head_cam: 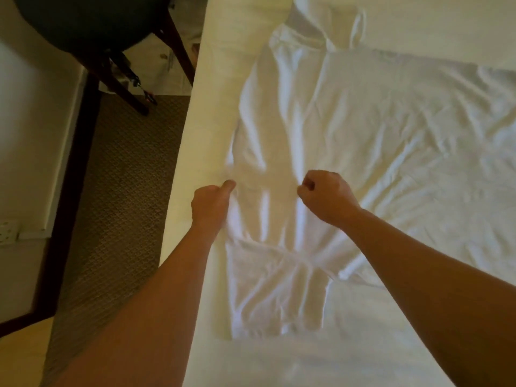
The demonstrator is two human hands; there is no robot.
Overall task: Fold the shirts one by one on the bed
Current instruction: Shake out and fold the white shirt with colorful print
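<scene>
A white shirt lies lengthwise along the left side of the bed, wrinkled, with its sides folded in. My left hand pinches the shirt's left edge at mid-length, close to the mattress edge. My right hand has its fingers curled and pinches the cloth on the shirt's right side at the same height. More white cloth, a second garment or spread fabric, lies to the right and partly under my right arm.
The bed's left edge drops to a patterned brown carpet. A dark chair with wooden legs stands at the upper left. A dark wooden frame and a wall socket are at the far left.
</scene>
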